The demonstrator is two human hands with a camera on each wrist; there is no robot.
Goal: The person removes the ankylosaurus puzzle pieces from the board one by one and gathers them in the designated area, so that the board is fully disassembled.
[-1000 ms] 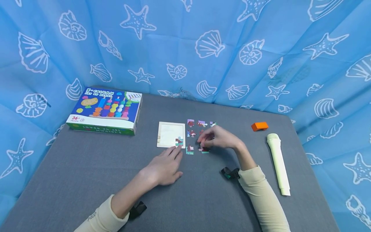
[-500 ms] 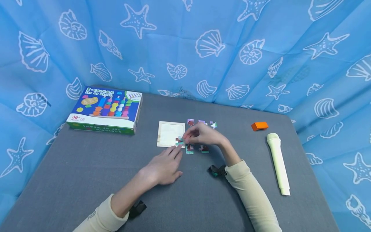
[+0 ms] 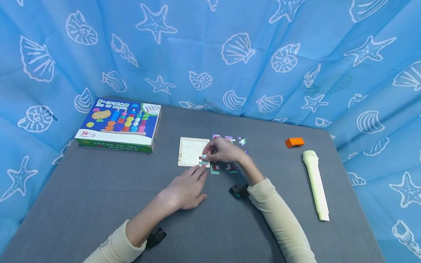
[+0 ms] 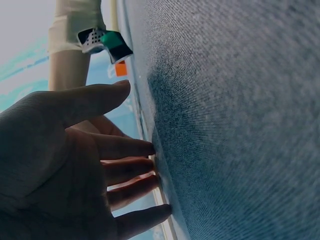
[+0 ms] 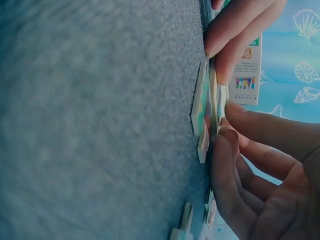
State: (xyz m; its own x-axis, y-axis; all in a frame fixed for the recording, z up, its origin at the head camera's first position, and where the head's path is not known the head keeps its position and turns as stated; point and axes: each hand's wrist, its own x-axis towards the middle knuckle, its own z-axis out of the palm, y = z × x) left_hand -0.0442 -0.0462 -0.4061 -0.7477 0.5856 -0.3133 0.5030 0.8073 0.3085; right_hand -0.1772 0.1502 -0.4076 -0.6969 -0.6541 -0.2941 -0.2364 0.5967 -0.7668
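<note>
A square pale wooden puzzle tray (image 3: 190, 150) lies flat mid-table, with a jigsaw piece (image 3: 201, 161) in its lower right corner. The left hand (image 3: 186, 187) lies palm down, its straight fingertips touching the tray's near edge; the left wrist view shows the fingers (image 4: 132, 170) spread. Over the tray's right rim, the right hand (image 3: 223, 150) pinches a puzzle piece between thumb and fingers, mostly hidden by them. In the right wrist view the thumb (image 5: 265, 127) bears down at the tray's rim. Loose pieces lie beside the tray, including a brown-and-green piece (image 3: 215, 168) and another (image 3: 242, 141).
A bead set box (image 3: 118, 124) stands at the back left. An orange block (image 3: 294, 142) and a pale yellow toy microphone (image 3: 315, 184) lie on the right of the grey table (image 3: 210, 230). A blue seashell curtain (image 3: 210, 54) hangs behind.
My right hand has moved left from the loose pieces to the tray's right side, carrying a puzzle piece. The left hand has stayed in place.
</note>
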